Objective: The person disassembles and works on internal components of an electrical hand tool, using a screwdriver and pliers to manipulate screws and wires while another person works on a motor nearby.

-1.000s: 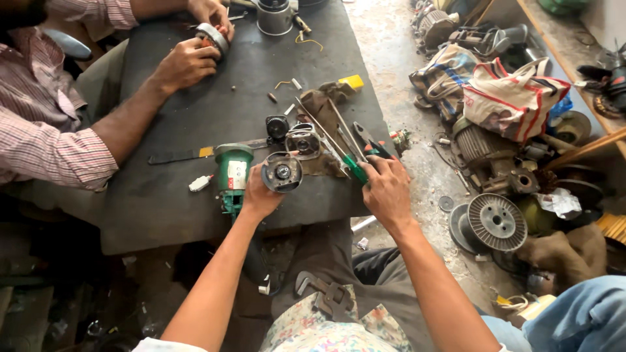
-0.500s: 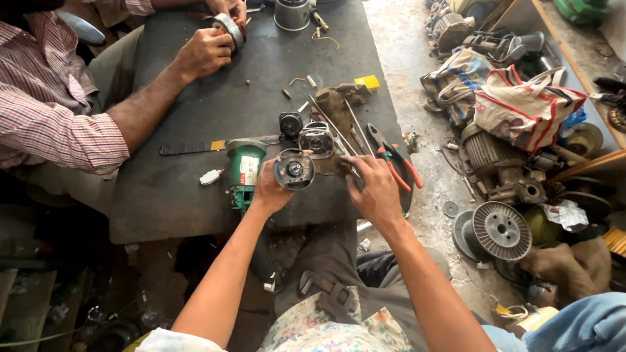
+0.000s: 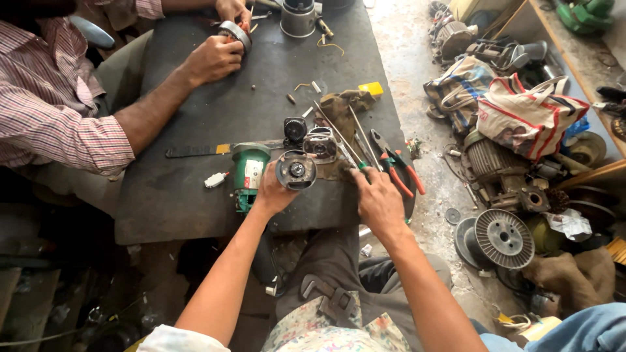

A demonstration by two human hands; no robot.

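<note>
My left hand (image 3: 274, 193) has its grip clenched on the round grey motor housing (image 3: 296, 171) at table (image 3: 163, 202) centre; right hand (image 3: 378, 202) rests loose at its 4 o'clock, nearer the green-handled screwdriver (image 3: 345, 153) running 11-to-5.

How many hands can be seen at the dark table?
4. The wearer's left hand holds a round motor housing; the right hand rests near the red-handled pliers. A co-worker's two hands hold a metal ring at the far end.
</note>
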